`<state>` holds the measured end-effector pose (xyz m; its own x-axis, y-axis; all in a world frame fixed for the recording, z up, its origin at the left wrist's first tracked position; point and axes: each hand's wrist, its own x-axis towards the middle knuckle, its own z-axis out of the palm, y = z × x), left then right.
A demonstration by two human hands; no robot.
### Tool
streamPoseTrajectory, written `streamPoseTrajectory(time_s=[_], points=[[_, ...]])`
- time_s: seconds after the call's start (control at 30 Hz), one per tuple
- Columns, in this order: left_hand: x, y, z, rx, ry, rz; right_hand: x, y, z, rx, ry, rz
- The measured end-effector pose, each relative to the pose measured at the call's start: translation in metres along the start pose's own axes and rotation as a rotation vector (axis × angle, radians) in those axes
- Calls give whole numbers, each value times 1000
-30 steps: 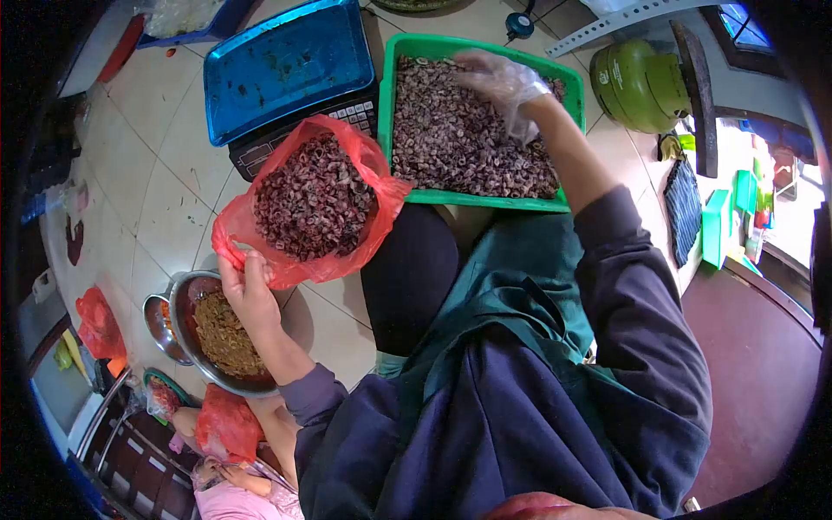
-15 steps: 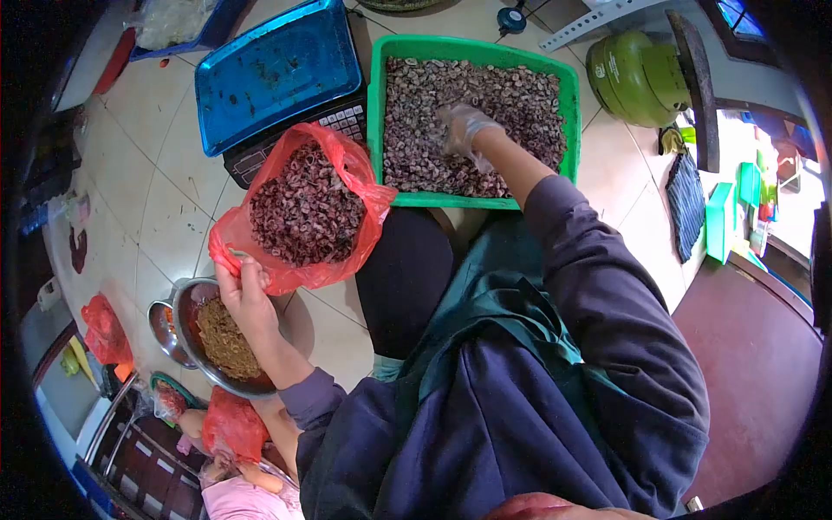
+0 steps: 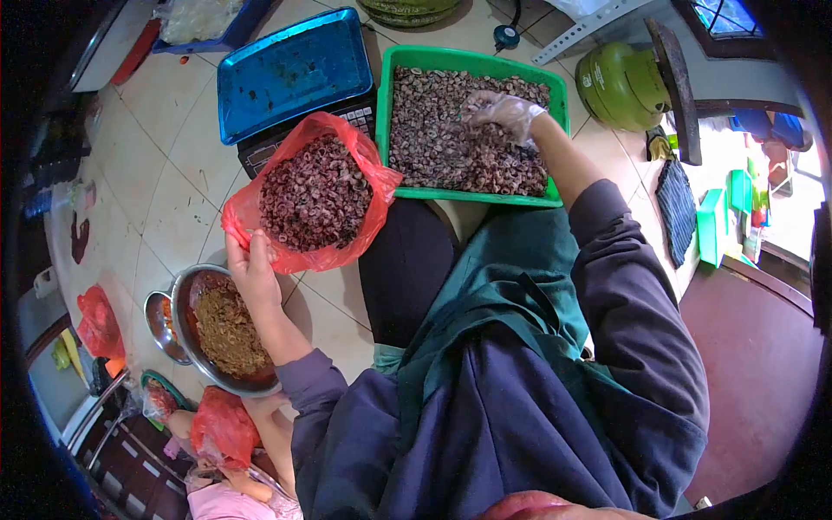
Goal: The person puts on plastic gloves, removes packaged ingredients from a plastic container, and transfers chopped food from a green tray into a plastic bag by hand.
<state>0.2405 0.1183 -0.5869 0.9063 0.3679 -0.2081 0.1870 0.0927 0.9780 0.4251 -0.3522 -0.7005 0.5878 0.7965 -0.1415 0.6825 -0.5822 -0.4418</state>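
A thin red plastic bag (image 3: 243, 200) stands wide, full of small purplish-white ring-shaped pieces (image 3: 316, 195) that look like sliced squid. My left hand (image 3: 252, 269) pinches the bag's near-left rim between thumb and fingers. To its right is a green tray (image 3: 471, 195) spread with the same kind of pieces (image 3: 433, 121). Inside the tray, my right hand (image 3: 507, 114), in a clear plastic glove, presses into the pieces at the right side. Its fingers look bent and their tips blur among the pieces, which are heaped below the palm.
Behind the bag is a scale with a blue pan (image 3: 295, 78). A metal bowl of brown paste (image 3: 227, 334) and a smaller bowl (image 3: 165, 325) stand at left. A green gas cylinder (image 3: 620, 82) is at right. Lower left, another person's pink clothing (image 3: 234, 503) shows beside a red bag (image 3: 224, 429).
My right hand has moved rightward across the tray, and pieces are now heaped beneath it. My left hand still holds the bag rim. The whole view has shifted slightly.
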Motion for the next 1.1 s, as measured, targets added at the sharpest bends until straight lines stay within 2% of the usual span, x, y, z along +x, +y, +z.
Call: streamPoseTrajectory(time_s=[0.03,0.07,0.13,0.17,0.27,0.33,0.4,0.47,0.53,0.6,0.7,0.77,0.83,0.87,0.9,0.97,1.0,1.03,1.1], points=[[0,0,1,-1,-1,4,5,-27,-26,429,-111,327],[0,-1,1,-8,-4,2,12,-59,-56,818,-82,701],[0,-2,-1,-18,-2,-3,21,-78,-75,1163,19,863],[-2,2,1,-23,7,12,25,-98,-87,1329,101,723],[-1,-1,-2,-24,13,-11,48,-134,-122,1189,87,475],[-1,-3,-4,-32,25,-9,76,-175,-135,1372,34,197],[0,-3,-2,-94,8,-7,106,-209,-133,1406,-12,64],[1,-4,-2,-115,33,0,129,-263,-142,1210,-169,329],[0,-1,2,-93,65,20,157,-283,-116,1062,-329,319],[-3,6,9,-27,104,52,179,-288,-69,662,-281,131],[-4,7,8,9,126,39,177,-277,-32,322,28,-42],[-4,5,3,42,116,16,156,-253,-55,570,116,-77],[-2,2,-1,21,81,-10,124,-231,-112,740,-10,269],[-2,1,-5,-13,55,-24,118,-196,-95,1052,94,331],[-2,0,-6,-43,30,-39,111,-156,-87,1150,159,392],[-3,3,0,-38,53,-50,101,-93,-67,589,184,599],[-3,5,2,-34,64,-54,99,-51,-41,447,212,554],[-2,6,2,-19,66,-63,101,-13,-19,187,104,590],[-3,8,2,12,63,-82,106,0,1,103,72,728]])
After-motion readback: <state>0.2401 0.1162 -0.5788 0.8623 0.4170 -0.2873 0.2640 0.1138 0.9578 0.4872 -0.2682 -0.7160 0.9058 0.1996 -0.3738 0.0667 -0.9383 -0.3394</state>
